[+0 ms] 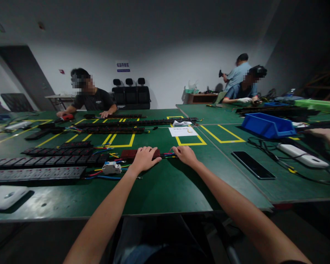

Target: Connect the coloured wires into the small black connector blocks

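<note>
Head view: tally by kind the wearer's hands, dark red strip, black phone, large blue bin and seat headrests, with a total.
Left hand and right hand: 2
Dark red strip: 1
Black phone: 1
Large blue bin: 1
Seat headrests: 3
Total: 8

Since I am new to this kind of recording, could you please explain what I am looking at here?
There is no machine here: a camera on a person's head looks forward and down at their two bare hands. The left hand lies over a dark red block. The right hand is at the coloured wires beside it; whether it grips them is hard to tell. On the green table are black strips to the left, white paper ahead, and a phone and blue bin to the right. Other people are at work beyond.
</note>
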Tool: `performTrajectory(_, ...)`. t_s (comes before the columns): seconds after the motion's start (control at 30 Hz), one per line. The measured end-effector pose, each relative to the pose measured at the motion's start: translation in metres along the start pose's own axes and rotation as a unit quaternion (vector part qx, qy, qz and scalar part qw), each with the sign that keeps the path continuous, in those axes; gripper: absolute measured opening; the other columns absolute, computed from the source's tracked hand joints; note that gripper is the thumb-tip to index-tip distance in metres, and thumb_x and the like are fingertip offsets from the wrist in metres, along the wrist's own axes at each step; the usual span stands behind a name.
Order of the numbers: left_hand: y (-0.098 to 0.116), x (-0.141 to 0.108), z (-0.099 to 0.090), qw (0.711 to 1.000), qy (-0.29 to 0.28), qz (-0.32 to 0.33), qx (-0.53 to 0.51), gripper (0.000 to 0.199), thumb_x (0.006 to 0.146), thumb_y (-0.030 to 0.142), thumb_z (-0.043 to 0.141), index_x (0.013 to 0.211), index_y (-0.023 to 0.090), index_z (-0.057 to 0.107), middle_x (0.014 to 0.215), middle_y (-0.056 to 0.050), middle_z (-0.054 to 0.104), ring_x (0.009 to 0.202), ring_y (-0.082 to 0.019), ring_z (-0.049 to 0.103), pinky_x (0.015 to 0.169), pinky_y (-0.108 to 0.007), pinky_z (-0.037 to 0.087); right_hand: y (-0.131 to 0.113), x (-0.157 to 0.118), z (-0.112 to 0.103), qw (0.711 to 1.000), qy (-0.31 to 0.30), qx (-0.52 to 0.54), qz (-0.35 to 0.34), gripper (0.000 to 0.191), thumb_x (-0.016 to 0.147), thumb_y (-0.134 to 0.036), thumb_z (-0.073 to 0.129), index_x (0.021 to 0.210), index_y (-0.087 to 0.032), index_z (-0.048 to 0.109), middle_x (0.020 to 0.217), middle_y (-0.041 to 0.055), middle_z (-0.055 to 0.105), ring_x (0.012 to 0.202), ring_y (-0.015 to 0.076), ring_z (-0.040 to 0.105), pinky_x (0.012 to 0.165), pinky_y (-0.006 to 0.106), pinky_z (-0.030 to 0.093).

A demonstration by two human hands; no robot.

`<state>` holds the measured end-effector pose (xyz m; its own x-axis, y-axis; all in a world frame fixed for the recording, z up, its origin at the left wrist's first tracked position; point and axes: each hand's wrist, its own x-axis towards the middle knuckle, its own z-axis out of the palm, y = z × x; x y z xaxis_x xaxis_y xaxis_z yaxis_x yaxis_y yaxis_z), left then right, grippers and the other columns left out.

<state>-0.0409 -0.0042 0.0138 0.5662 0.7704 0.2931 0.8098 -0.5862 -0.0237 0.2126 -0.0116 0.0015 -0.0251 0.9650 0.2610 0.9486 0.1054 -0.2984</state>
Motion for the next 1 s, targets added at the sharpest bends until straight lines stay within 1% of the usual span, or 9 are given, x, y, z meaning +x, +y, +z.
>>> performTrajectory(0.63,0.0013,-0.0003,-0.002,1.0,-0.003,0.002,0.003,0.07,0.099,0.068,0.037,0.146,0.019,0.054,0.131,-0.016,0.064,0.12,-0.034,0.056,0.099,-0.047,0.039,0.0009,0.0006,0.0009,1.0,0.0,0.009,-0.002,0.056,0.106,-0.048,0.039,0.072,-0.019,0.073,0.074,0.007,0.071,0.066,0.0154,0.058,0.057,0.027,0.024)
performTrajectory(0.8,0.0008,-0.0001,-0.0015,1.0,-0.004,-0.001,-0.003,0.069,0.099,0.069,0.036,0.147,0.022,0.053,0.131,-0.015,0.064,0.12,-0.034,0.056,0.099,-0.047,0.038,0.0012,0.0008,0.001,1.0,-0.008,0.008,-0.001,0.056,0.106,-0.049,0.039,0.075,-0.019,0.074,0.076,0.0075,0.071,0.068,0.016,0.059,0.058,0.026,0.026)
performTrajectory(1.0,0.001,0.0002,-0.0022,1.0,-0.004,0.001,-0.003,0.07,0.099,0.069,0.036,0.146,0.02,0.053,0.131,-0.015,0.064,0.12,-0.034,0.056,0.1,-0.047,0.038,0.0007,0.0006,0.0008,1.0,-0.004,0.001,0.001,0.055,0.106,-0.049,0.039,0.078,-0.02,0.076,0.078,0.0083,0.073,0.069,0.0164,0.06,0.059,0.026,0.027)
